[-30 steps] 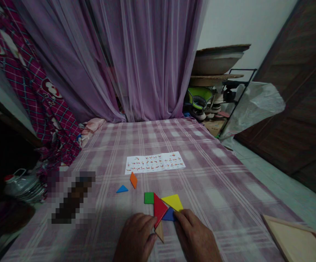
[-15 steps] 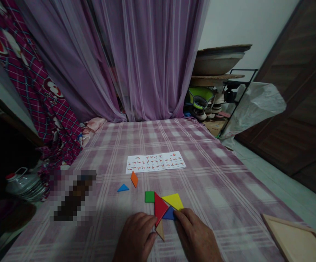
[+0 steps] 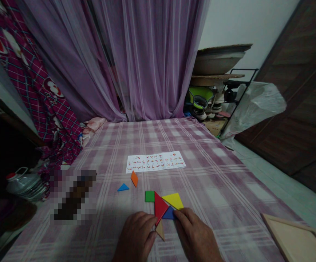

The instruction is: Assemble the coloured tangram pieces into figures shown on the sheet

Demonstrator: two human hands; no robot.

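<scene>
Tangram pieces lie flat on the plaid bed cover, joined in a cluster. A red triangle (image 3: 160, 209) is in its middle, with a green square (image 3: 149, 196) at its upper left and a yellow triangle (image 3: 175, 200) on the right. Below the yellow one sits a blue triangle (image 3: 169, 213); a plain wood-coloured triangle (image 3: 160, 231) touches the red one's lower tip. My left hand (image 3: 136, 234) has curled fingers on the red triangle's lower edge, thumb beside the wooden piece. The bent fingertips of my right hand (image 3: 197, 233) grip the blue triangle's right end, close to the yellow corner.
An orange parallelogram (image 3: 134, 179) and a light-blue triangle (image 3: 123, 187) lie apart at upper left. Behind them is a printed sheet of figures (image 3: 155, 162). A shallow wooden tray (image 3: 300, 240) rests at the lower right. A blurred-out patch (image 3: 74, 196) covers something on the left.
</scene>
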